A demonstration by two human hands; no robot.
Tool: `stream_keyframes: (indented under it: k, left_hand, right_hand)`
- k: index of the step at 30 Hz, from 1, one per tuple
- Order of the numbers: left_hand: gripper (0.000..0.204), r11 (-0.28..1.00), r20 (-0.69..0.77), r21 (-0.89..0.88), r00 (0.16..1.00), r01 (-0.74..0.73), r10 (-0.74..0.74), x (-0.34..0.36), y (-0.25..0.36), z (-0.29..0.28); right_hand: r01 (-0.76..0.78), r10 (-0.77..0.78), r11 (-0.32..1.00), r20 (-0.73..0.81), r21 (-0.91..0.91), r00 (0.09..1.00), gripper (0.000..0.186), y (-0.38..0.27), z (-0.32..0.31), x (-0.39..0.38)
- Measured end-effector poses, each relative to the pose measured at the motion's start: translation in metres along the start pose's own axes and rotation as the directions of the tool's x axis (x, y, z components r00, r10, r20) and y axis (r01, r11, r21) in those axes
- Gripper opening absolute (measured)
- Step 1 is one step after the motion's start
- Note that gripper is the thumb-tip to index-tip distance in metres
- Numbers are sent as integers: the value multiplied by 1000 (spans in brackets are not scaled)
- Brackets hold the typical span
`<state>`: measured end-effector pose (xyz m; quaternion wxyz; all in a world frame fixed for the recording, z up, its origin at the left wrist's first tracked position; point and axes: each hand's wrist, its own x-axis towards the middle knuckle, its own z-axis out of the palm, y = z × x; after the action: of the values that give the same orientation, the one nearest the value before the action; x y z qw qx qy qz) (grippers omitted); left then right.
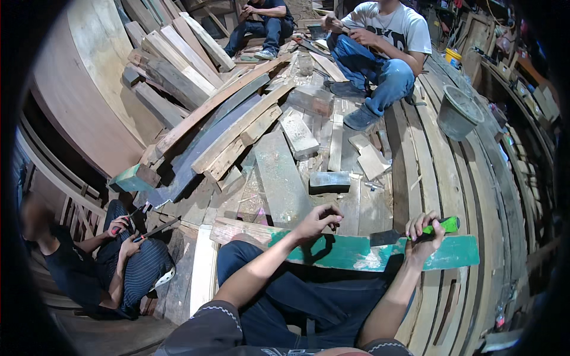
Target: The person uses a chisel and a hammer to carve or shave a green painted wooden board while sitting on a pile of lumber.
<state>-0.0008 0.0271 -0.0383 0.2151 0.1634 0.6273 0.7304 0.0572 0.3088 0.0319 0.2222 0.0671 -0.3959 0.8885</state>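
Note:
A plank [448, 254] with worn green paint lies across my lap, with bare wood at its left end and pale patches near its middle. My right hand [423, 232] is closed around the green and black handle of a scraper [386, 238]. Its broad dark blade points left over the painted face, but I cannot tell whether it touches the wood. Above the plank, my left hand [320, 222] hovers with loosely curled fingers, apart from the surface. Nothing shows in it, and its shadow falls on the green paint.
Ahead lie a dark-topped wood block [329, 182], offcuts [373, 161] and long beams [219, 107]. Two people sit beyond. At the left, another person holds a dark, long tool [157, 230]. A grey bucket [459, 113] stands at the right on slatted boards [436, 154].

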Motion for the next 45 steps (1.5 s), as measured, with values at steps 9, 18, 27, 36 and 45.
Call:
stream_keyframes:
  k: [9, 18, 27, 36, 45]
  left_hand:
    - [18, 1000, 5, 16, 1000, 3, -3, -1, 1, 1]
    - [19, 1000, 0, 14, 1000, 11, -11, 0, -6, 0]
    - [18, 1000, 22, 19, 1000, 0, 0, 0, -1, 2]
    - [19, 998, 11, 56, 1000, 8, -9, -1, -1, 1]
    - [20, 998, 33, 56, 999, -2, 0, -2, 2, 1]
  right_hand:
    - [-3, 3, 1000, 6, -6, 1000, 35, 3, -4, 1]
    - [-6, 6, 1000, -14, -7, 1000, 34, 2, 0, 0]
    - [-9, 9, 1000, -39, -15, 999, 34, 2, -2, 0]
    - [-12, 12, 1000, -34, -8, 999, 34, 1, 0, 0]
    - [-11, 10, 1000, -42, -13, 999, 33, 2, 0, 0]
